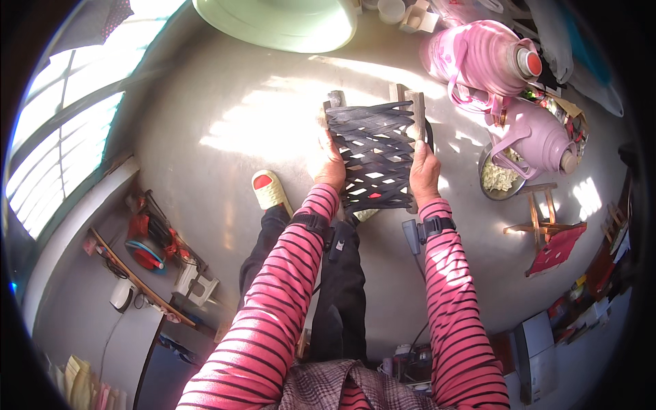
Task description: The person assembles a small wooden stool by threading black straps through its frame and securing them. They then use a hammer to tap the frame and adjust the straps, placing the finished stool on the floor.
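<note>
Between my hands is a small folding stool point(378, 152) with a wooden frame and a seat of black straps woven crosswise. My left hand point(329, 164) is closed on the frame's left side. On the right side, my right hand point(425, 171) grips the wooden rail, thumb pointing up along it. Wooden leg ends stick out past the far edge of the straps. The floor and a bit of red show through the gaps in the weave. Both hands' fingertips are partly hidden behind the frame.
A pale green basin point(280, 31) stands at the far side. To the right are two pink thermos flasks point(478, 58), a metal bowl point(501, 193) of pale chopped food and another small stool point(557, 249) with a red seat. A cluttered shelf point(140, 277) is at left.
</note>
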`<state>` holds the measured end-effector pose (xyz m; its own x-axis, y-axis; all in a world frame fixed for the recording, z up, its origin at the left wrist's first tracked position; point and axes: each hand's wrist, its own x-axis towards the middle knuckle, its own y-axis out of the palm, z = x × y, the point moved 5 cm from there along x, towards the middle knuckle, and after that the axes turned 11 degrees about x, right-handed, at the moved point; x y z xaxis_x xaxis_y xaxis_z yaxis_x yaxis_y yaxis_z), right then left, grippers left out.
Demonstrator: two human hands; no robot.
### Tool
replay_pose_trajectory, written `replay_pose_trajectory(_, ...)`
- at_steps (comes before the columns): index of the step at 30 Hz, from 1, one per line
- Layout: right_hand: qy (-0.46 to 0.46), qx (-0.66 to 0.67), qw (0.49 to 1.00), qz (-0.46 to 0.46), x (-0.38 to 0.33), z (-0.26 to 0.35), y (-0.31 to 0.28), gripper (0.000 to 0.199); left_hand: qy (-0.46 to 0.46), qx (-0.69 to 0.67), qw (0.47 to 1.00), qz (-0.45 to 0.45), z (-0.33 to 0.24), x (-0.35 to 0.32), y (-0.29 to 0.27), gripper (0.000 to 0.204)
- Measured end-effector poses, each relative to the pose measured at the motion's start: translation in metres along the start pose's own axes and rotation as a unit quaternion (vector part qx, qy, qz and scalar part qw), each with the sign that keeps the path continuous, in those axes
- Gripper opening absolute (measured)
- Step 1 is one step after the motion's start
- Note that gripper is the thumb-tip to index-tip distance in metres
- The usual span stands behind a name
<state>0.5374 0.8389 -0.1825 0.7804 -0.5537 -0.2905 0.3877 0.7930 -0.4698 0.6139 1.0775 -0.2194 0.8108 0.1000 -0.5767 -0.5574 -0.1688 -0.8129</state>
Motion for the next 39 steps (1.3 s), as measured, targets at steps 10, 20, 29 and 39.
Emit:
replay_pose_trajectory(10,-0.006,-0.047,0.999,-0.013,0.002,0.003,0.000,0.053,0.037,-0.038,0.999,-0.005,0.010,0.009,-0.002,0.051)
replay_pose_trajectory(20,-0.119,-0.154,0.976,-0.095,-0.054,0.075,-0.019,0.018,-0.030,-0.171,0.983,0.054,0.117,0.007,-0.014,0.053)
replay_pose_trajectory(29,0.092,-0.065,0.965,0.238,-0.222,0.120,0.096,0.023,-0.034,-0.324,0.937,0.125,0.201,-0.072,-0.042,0.024)
replay_pose_trajectory(39,0.491,0.385,0.731,0.276,-0.364,0.206,0.161,0.018,-0.148,-0.449,0.838,0.273,0.208,-0.151,-0.091,0.021)
